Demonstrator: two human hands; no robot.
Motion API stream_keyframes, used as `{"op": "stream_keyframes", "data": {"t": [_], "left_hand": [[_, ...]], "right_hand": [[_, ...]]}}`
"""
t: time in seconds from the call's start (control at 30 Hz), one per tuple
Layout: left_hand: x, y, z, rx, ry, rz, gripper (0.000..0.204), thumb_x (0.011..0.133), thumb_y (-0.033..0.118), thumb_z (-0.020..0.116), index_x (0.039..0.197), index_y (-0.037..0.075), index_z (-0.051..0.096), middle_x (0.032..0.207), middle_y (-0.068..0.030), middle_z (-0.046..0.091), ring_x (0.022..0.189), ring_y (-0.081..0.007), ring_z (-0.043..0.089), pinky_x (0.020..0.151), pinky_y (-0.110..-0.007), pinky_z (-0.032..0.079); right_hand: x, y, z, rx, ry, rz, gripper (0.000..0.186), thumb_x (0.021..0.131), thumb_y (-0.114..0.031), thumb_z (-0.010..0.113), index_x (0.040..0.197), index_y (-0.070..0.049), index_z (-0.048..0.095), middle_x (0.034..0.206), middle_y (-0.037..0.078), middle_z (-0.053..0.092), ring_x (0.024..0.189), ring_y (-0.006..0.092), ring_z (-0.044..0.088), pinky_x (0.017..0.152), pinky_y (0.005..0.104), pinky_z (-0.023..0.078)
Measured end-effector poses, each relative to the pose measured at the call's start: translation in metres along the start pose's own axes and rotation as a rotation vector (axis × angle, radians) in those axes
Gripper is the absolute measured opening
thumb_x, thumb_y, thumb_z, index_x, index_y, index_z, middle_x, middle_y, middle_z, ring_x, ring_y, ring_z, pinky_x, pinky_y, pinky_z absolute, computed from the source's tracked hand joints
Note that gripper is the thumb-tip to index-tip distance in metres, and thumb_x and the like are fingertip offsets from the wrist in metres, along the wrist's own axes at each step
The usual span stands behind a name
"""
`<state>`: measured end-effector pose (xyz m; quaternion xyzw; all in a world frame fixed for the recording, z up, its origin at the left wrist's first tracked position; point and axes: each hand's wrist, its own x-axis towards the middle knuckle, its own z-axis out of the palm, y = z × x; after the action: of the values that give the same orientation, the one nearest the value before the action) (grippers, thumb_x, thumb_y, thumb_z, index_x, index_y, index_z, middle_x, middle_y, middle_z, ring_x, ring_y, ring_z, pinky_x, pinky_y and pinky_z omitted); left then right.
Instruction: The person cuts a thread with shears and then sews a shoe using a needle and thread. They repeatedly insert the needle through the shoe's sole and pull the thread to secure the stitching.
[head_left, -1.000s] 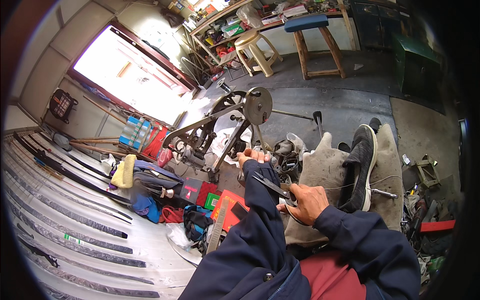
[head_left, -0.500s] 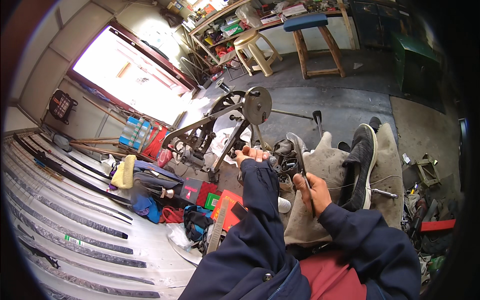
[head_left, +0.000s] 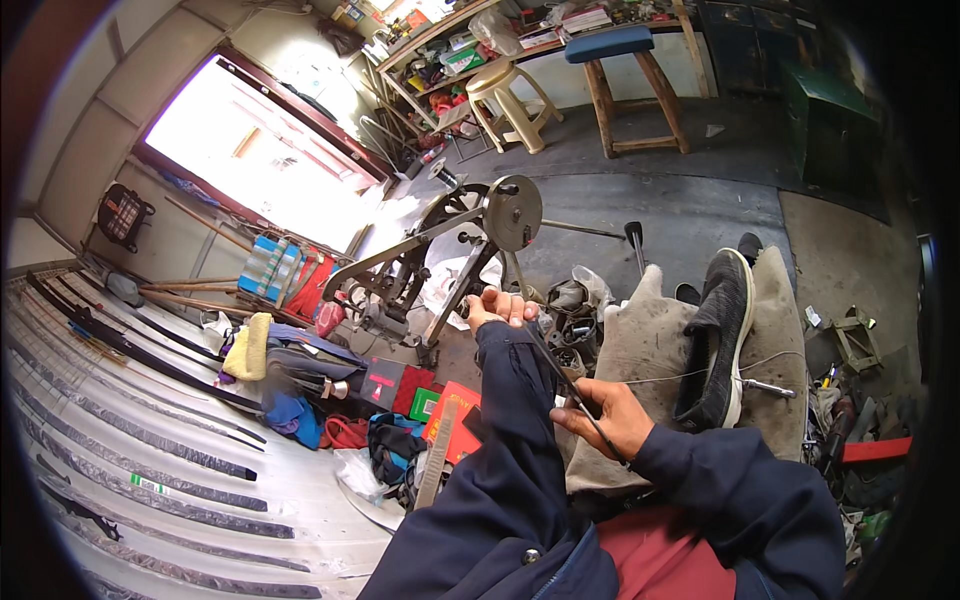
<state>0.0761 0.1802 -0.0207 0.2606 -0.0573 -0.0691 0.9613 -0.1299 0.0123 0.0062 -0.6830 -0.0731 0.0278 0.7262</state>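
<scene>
My right hand (head_left: pixel 612 418) grips long dark scissors (head_left: pixel 565 380), blades angled up-left toward my left sleeve. My left hand (head_left: pixel 497 310) is raised beside the treadle machine (head_left: pixel 512 212) with curled fingers; what they hold, if anything, is unclear. A dark slip-on shoe with pale sole (head_left: pixel 715 340) lies on the worn tan padding (head_left: pixel 630 330) over my lap, right of my right hand. A thin thread crosses the padding and shoe, and a metal-shafted tool (head_left: pixel 770 388) rests beside the shoe.
Bags and clothes (head_left: pixel 300 360) heap at the left, near pale sheeting with long wrapped strips (head_left: pixel 200 480). A plastic stool (head_left: pixel 505 100) and wooden stool (head_left: pixel 610 50) stand before a cluttered shelf (head_left: pixel 460 50). An open doorway is upper left; a green box (head_left: pixel 830 130) and tools sit right.
The scissors swung upright half a second ago and now slant toward my left sleeve again. My right hand has moved down and left since then. My left hand has shifted slightly left.
</scene>
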Motion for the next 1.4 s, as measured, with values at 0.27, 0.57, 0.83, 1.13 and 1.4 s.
{"op": "stream_keyframes", "data": {"t": [0.27,0.57,0.83,1.13,1.4], "left_hand": [[-0.001,0.000,0.041,0.035,0.232,0.030,0.075,0.111,0.063,0.020,0.075,0.017,0.068,0.045,0.0013,0.026,0.036,-0.0189,0.025,0.047,-0.040,0.034],[-0.002,0.000,0.023,0.041,0.086,0.027,0.074,0.112,0.058,0.018,0.091,0.017,0.076,0.050,0.0021,0.032,0.043,-0.0186,0.035,0.056,-0.042,0.040],[-0.001,-0.006,0.025,0.045,0.312,0.039,0.072,0.111,0.064,0.022,0.078,0.019,0.068,0.046,0.0020,0.026,0.038,-0.0191,0.027,0.047,-0.040,0.034],[0.002,-0.018,-0.036,-0.164,0.362,0.019,0.055,0.110,0.049,0.032,0.088,0.016,0.071,0.048,0.0007,0.029,0.043,-0.0190,0.029,0.052,-0.045,0.034],[0.005,-0.015,-0.042,-0.038,0.430,0.011,0.050,0.108,0.047,0.035,0.082,0.017,0.066,0.048,0.0018,0.027,0.043,-0.0185,0.027,0.052,-0.043,0.033]], "right_hand": [[-0.004,-0.009,-0.005,-0.616,0.219,-0.204,0.058,0.087,-0.059,0.077,0.091,-0.003,0.065,0.086,0.016,0.070,0.078,0.0398,0.071,0.067,0.0477,0.053],[0.001,-0.005,-0.006,-0.789,0.224,-0.231,0.060,0.085,-0.061,0.078,0.098,-0.004,0.062,0.089,0.015,0.066,0.078,0.0376,0.069,0.068,0.0459,0.052],[0.006,0.001,-0.008,-0.819,0.222,-0.213,0.063,0.083,-0.062,0.079,0.093,-0.002,0.061,0.087,0.018,0.068,0.076,0.0386,0.070,0.068,0.0459,0.054],[0.011,0.019,-0.008,-0.890,0.229,-0.159,0.066,0.081,-0.065,0.078,0.092,-0.002,0.061,0.086,0.018,0.069,0.076,0.0386,0.070,0.068,0.0461,0.054],[0.014,0.021,-0.008,-0.904,0.225,-0.174,0.067,0.081,-0.067,0.077,0.091,-0.003,0.062,0.082,0.018,0.068,0.074,0.0380,0.070,0.067,0.0458,0.054]]}}
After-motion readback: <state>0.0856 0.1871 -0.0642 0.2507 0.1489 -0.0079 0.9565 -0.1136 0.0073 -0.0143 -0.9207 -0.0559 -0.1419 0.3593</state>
